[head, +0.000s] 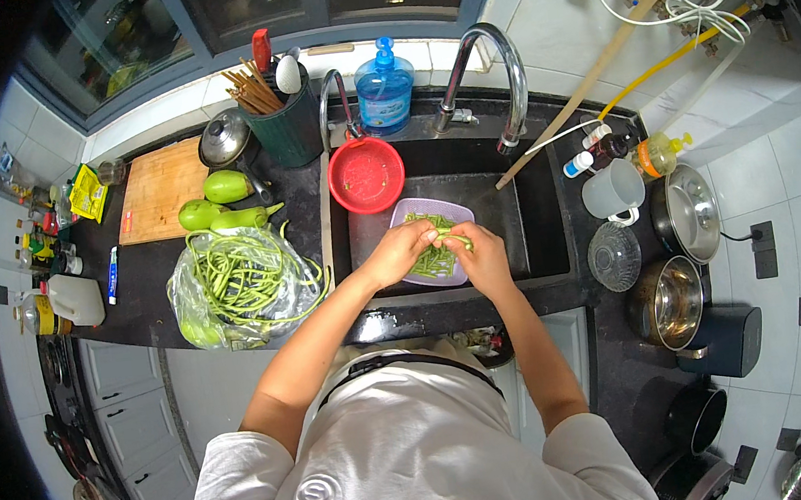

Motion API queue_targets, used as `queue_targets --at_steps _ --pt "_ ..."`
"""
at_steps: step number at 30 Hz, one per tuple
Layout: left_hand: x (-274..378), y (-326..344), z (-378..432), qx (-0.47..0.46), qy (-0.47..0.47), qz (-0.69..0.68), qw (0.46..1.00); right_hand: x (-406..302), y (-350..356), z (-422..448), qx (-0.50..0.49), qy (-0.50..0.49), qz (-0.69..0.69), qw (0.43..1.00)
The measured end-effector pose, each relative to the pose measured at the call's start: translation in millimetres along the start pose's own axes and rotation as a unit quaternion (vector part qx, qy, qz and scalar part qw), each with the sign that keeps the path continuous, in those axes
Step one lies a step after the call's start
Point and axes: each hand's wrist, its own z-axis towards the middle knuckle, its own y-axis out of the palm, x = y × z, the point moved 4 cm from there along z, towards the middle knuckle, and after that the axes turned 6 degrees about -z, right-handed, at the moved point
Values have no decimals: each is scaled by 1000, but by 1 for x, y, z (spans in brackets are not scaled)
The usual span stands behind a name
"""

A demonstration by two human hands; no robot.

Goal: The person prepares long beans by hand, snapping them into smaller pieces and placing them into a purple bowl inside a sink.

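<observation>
Over the sink, my left hand (402, 251) and my right hand (480, 255) meet, both gripping a piece of green long bean (459, 238). Beneath them a lavender plastic basket (464, 207) holds many short cut bean pieces (433, 264); my hands cover part of it. A red plastic bowl (366, 173) is just behind the basket, under the small curved faucet. To the left, on the dark counter, whole long beans (238, 274) lie coiled on a clear plastic bag (187, 312). Several pale green eggplants (227, 186) rest behind that bag.
The black sink (539, 213) has a tall chrome faucet (516, 84) and a wooden stick (577, 88) leaning into it. A cutting board (161, 191) and utensil holder (285, 130) stand left; a plastic pitcher (612, 189), glass bowl (613, 257) and metal pots (666, 304) stand right.
</observation>
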Motion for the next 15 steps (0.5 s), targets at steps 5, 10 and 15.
queue_targets --at_steps 5,10,15 --pt "-4 3 -4 -67 -71 -153 983 14 14 -4 -231 229 420 847" --pt "-5 7 -5 -106 -59 -238 964 11 18 -15 -256 185 613 724" --pt "-17 -7 -8 -34 -112 -172 978 16 12 1 -92 207 559 798"
